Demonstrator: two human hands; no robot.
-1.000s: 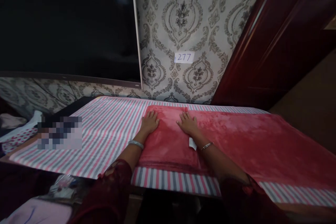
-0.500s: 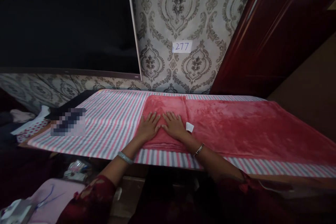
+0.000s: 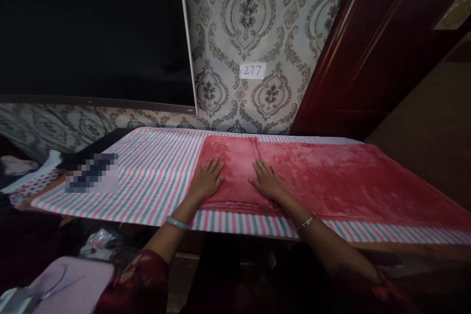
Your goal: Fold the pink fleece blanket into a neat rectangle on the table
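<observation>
1. The left hand [image 3: 208,180] lies palm down and flat, fingers a little parted, gripping nothing. It presses on the left side of the folded part of a red blanket [image 3: 342,181].
2. The right hand [image 3: 267,181] is flat too, palm down with fingers extended and nothing in its grasp. It rests at the right side of that folded part, well apart from the left hand.
3. A bracelet [image 3: 177,222] circles the left wrist and a thinner bangle [image 3: 306,222] the right. Dark red patterned sleeves [image 3: 142,274] cover the arms higher up.
4. The blanket's folded part sits near the middle of the table [image 3: 386,248], its stacked layers facing the near edge. The rest spreads in a flat sheet toward the table's right end.
5. Under it lies a striped cloth [image 3: 147,171], showing along the near and far edges and over the left part of the table. A blurred patch hides something near the left end.
6. Beyond the far edge stands a patterned wall [image 3: 246,10] with a paper label [image 3: 252,70] reading 277. A dark screen [image 3: 91,29] is at left, a dark red wooden panel [image 3: 349,59] at right.
</observation>
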